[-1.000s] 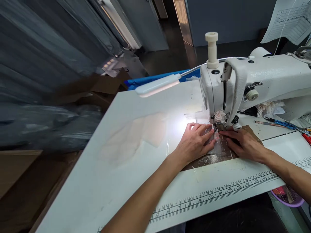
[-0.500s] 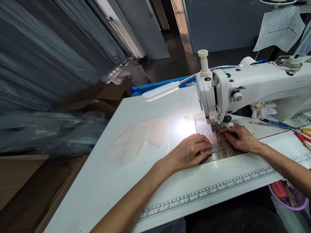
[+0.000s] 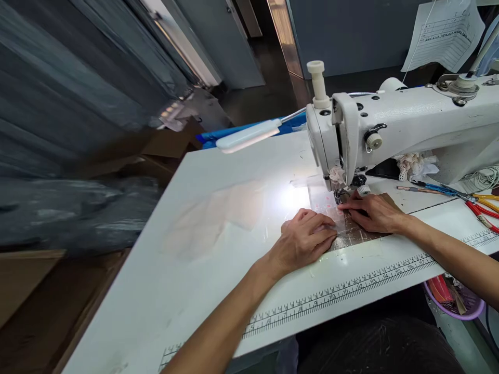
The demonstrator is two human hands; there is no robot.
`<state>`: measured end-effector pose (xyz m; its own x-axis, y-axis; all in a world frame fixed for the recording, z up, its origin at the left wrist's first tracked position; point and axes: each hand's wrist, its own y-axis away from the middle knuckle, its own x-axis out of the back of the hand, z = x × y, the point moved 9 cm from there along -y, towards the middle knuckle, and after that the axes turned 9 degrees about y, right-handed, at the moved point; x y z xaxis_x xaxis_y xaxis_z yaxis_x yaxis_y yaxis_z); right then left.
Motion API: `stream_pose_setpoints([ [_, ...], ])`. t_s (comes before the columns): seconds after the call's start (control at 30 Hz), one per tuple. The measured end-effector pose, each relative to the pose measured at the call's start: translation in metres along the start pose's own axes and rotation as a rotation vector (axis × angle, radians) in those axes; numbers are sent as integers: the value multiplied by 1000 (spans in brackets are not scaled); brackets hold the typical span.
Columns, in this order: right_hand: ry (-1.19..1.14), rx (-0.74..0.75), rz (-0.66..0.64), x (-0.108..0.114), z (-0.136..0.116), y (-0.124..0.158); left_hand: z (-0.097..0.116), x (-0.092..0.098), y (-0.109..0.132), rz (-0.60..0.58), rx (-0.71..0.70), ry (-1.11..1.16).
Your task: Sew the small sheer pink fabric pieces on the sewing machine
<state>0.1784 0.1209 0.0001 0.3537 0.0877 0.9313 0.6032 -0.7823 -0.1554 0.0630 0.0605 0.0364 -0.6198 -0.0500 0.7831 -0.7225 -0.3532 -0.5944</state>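
Note:
A white sewing machine (image 3: pixel 393 130) stands on a white table (image 3: pixel 218 259). Under its presser foot (image 3: pixel 338 195) lies a clear plastic piece with pink marks (image 3: pixel 331 208), resting on a brown taped patch (image 3: pixel 358 234). My left hand (image 3: pixel 304 240) lies on the near left part of the clear piece, fingers curled and pressing down. My right hand (image 3: pixel 370 212) lies flat on the patch just right of the foot, fingers stretched toward the needle. Neither hand grips anything.
A lit lamp on a flexible neck (image 3: pixel 249 136) shines on the table. Scissors and pens (image 3: pixel 471 200) lie to the right, lace (image 3: pixel 413 165) behind them. A printed ruler (image 3: pixel 351 288) runs along the near edge. A purple basket (image 3: pixel 454 301) hangs below. Cardboard boxes (image 3: pixel 156 156) stand left.
My left hand has slid back toward me along the clear piece, which now reaches farther past the presser foot. My right hand stays beside the foot. The camera view shifted.

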Motion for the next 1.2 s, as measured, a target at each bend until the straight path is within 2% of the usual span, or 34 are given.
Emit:
stream_pose_setpoints([
  [0.5,4,216,95,2,-12,10,5,-2,0,13,-50,5],
  [0.7,79,264,120,4,-17,12,0,-8,-6,-176,-29,75],
  [0.83,157,239,92,5,-21,10,-5,-9,-12,-239,-17,130],
  [1.2,294,102,23,-1,-19,0,-12,-13,-6,-198,24,17],
])
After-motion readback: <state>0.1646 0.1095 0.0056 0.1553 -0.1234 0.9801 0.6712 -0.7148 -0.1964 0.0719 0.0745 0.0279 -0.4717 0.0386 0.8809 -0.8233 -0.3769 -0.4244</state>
